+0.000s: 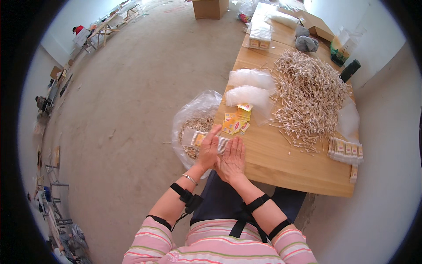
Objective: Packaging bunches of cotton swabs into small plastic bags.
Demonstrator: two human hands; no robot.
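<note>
White walls (387, 185), brownish floor (123, 110), wooden table (272, 171), distant trestle bench (107, 30)

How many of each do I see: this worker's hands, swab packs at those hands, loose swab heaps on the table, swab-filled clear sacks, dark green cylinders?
Left hand and right hand: 2
Swab pack: 1
Swab heap: 1
Clear sack: 1
Dark green cylinder: 1
Total: 6
</note>
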